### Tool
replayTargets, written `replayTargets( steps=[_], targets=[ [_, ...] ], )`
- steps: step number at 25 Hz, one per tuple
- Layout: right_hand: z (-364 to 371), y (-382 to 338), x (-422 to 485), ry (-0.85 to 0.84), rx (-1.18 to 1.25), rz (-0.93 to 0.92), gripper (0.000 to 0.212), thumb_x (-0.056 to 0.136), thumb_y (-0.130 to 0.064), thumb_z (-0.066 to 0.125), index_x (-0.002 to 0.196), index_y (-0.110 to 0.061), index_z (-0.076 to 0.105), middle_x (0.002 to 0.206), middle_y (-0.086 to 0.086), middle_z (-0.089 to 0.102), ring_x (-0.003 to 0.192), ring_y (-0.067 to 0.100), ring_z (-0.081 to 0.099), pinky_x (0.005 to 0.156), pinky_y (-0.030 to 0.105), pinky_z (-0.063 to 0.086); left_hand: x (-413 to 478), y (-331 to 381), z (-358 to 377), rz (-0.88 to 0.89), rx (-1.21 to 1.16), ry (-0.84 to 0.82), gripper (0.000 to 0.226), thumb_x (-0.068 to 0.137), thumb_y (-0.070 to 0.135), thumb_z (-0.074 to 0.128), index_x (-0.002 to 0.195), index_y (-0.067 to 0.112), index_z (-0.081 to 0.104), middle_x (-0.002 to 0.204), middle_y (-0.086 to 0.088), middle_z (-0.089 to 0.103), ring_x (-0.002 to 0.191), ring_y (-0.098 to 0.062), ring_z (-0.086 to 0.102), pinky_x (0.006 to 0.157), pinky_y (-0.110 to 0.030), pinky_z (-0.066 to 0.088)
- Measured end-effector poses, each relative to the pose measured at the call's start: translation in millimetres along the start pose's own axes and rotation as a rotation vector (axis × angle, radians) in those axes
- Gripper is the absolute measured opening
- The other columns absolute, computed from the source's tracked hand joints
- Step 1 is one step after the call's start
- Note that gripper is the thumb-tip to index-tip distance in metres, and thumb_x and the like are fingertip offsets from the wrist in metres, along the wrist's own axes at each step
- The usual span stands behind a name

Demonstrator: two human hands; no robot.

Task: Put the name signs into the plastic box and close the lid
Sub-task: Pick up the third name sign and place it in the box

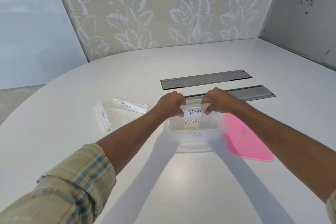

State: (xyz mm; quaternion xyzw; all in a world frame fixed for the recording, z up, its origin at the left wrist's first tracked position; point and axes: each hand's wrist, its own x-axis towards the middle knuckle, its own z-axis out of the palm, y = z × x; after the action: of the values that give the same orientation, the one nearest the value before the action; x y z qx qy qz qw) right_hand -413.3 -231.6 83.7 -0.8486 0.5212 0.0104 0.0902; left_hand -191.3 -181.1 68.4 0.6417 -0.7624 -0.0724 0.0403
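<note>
Over the plastic box [195,141], the PANDA sign [194,112] is being pinched endwise by left hand [171,104] and right hand [217,102], long axis lying crosswise.

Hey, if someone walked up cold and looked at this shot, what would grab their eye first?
Probably the two bare hands, left hand and right hand, pinching a clear acrylic name sign reading PANDA over the open clear plastic box at table centre. Next, the bright pink plastic lid lying flat to the right of the box. Two more clear signs, PENGUIN and one too blurred to read, wait at left.
</note>
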Motion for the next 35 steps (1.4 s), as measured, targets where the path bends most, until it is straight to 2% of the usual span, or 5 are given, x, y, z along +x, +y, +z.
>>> replayTargets(
  steps=[5,14,25,30,35],
  targets=[
    [20,2,11,-0.049,-0.029,-0.014,0.052,0.075,-0.022,0.092,0.124,-0.015,0.074,0.121,0.006,0.074,0.108,0.028,0.070,0.089,0.038,0.057,8,-3,16,-0.008,0.039,-0.060,0.054,0.080,0.026,0.088,0.130,0.019,0.069,0.126,-0.008,0.066,0.115,-0.032,0.066,0.080,-0.034,0.048],
    [43,3,21,-0.105,-0.088,-0.037,0.054,0.075,-0.024,0.092,0.125,-0.014,0.074,0.122,0.006,0.073,0.110,0.028,0.069,0.092,0.040,0.057,17,0,35,0.005,0.123,-0.160,0.056,0.082,0.024,0.088,0.133,0.015,0.066,0.131,-0.008,0.065,0.122,-0.031,0.063,0.092,-0.042,0.056],
    [46,1,15,-0.076,-0.085,-0.024,0.053,0.077,-0.031,0.091,0.125,-0.016,0.072,0.120,0.004,0.073,0.108,0.028,0.068,0.089,0.040,0.058,18,-2,38,0.035,0.091,-0.126,0.058,0.082,0.025,0.088,0.135,0.017,0.065,0.131,-0.006,0.067,0.124,-0.028,0.063,0.094,-0.041,0.055],
    [37,-13,6,0.076,-0.037,-0.005,0.037,0.089,-0.040,0.080,0.119,-0.019,0.075,0.116,-0.001,0.075,0.108,0.025,0.068,0.087,0.036,0.056,4,-21,3,0.091,-0.152,0.053,0.039,0.084,0.019,0.086,0.121,0.016,0.075,0.114,-0.003,0.078,0.111,-0.021,0.071,0.096,-0.041,0.057],
    [13,-62,0,0.347,0.100,0.010,0.017,0.096,-0.030,0.068,0.089,-0.019,0.078,0.090,-0.003,0.079,0.087,0.025,0.070,0.073,0.034,0.056,-27,-72,-30,0.032,-0.237,0.225,0.024,0.090,0.016,0.080,0.113,0.017,0.079,0.104,-0.002,0.083,0.099,-0.019,0.077,0.095,-0.035,0.059]
  ],
)
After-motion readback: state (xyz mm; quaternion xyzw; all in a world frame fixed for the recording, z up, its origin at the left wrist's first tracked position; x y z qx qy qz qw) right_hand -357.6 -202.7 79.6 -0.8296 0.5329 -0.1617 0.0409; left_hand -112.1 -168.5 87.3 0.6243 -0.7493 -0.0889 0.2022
